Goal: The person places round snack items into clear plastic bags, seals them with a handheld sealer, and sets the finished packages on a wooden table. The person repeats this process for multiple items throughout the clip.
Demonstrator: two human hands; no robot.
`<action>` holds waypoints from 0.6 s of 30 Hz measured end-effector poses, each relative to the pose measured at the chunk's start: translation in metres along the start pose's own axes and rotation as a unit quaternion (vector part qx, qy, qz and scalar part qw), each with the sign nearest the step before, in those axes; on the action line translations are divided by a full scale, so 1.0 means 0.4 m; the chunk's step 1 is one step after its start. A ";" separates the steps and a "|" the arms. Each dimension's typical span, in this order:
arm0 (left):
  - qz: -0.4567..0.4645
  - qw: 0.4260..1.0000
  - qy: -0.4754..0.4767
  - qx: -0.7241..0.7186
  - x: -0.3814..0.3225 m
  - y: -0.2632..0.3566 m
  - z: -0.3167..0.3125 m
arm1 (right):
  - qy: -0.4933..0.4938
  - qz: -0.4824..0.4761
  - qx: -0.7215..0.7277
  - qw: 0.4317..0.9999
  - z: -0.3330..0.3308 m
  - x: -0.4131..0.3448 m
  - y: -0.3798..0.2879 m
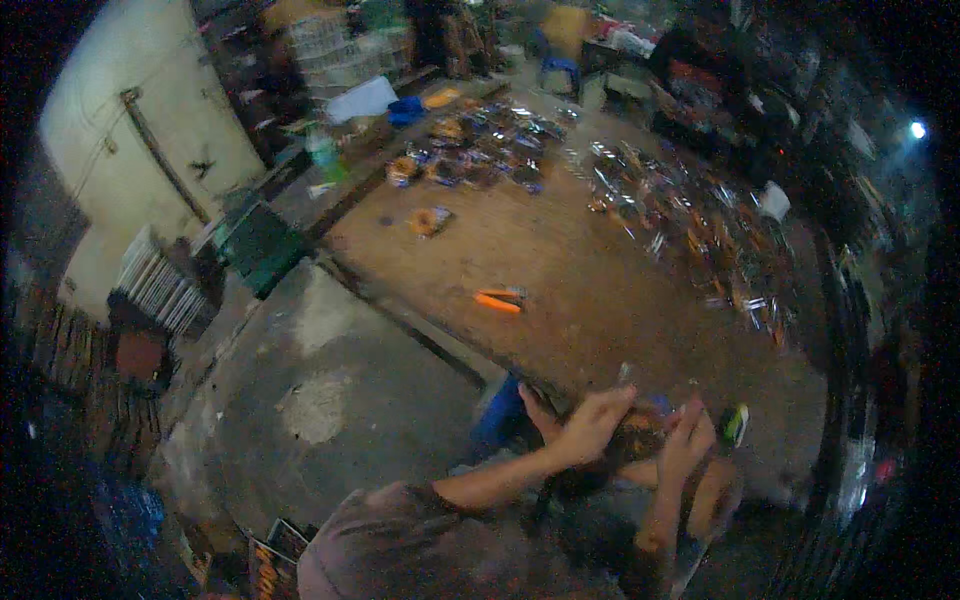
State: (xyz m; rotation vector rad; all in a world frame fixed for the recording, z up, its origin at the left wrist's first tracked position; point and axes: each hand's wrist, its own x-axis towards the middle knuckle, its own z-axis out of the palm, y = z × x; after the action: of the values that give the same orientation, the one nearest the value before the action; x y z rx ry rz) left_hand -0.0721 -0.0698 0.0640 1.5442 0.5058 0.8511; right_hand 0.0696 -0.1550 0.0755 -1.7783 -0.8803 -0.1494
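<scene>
My left hand (592, 427) and my right hand (688, 433) are close together at the near edge of a brown work surface (585, 277). Between them is a brown, coil-like part (639, 424) with a bit of blue on it. Both hands are at this part, their fingers bent around its far side. Small pale bits show just beyond the fingertips. Blur hides how firmly either hand grips. To the right of my right hand lies a small yellow-green and dark object (736, 426). An orange-handled hand tool (499, 301), probably pliers or cutters, lies farther off to the left.
A single copper-coloured coil (429, 222) lies apart from a cluster of similar coils (480, 150). Another pile of shiny parts (690, 217) spreads along the right. A dark green box (262, 247) stands left, beside bare concrete floor (337, 420). A blue stool (559, 67) stands beyond.
</scene>
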 end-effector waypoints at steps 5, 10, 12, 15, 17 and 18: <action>-0.101 0.993 0.024 0.059 -0.006 0.036 -0.015 | 0.007 -0.063 -0.028 0.998 0.011 0.014 -0.032; -0.177 0.974 0.015 -0.140 -0.001 0.052 -0.042 | -0.115 0.102 0.121 0.981 -0.007 0.021 -0.050; -0.128 0.978 -0.007 -0.166 0.029 0.054 -0.040 | -0.172 0.143 0.195 0.955 0.015 0.039 -0.049; -0.195 0.976 -0.064 -0.065 0.081 0.057 -0.035 | -0.076 0.049 0.112 0.990 0.055 0.049 -0.050; -0.171 0.981 -0.069 -0.066 0.105 0.054 -0.025 | -0.069 0.042 0.061 0.995 0.062 0.047 -0.045; -0.191 0.978 -0.045 -0.071 0.117 0.047 -0.018 | -0.057 0.046 0.061 0.995 0.067 0.043 -0.041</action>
State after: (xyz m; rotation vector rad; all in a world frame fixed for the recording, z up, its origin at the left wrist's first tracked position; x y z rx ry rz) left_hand -0.0509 -0.0335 0.0926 1.2929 0.6364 0.5064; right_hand 0.0634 -0.1211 0.0862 -1.7217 -0.8686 0.0653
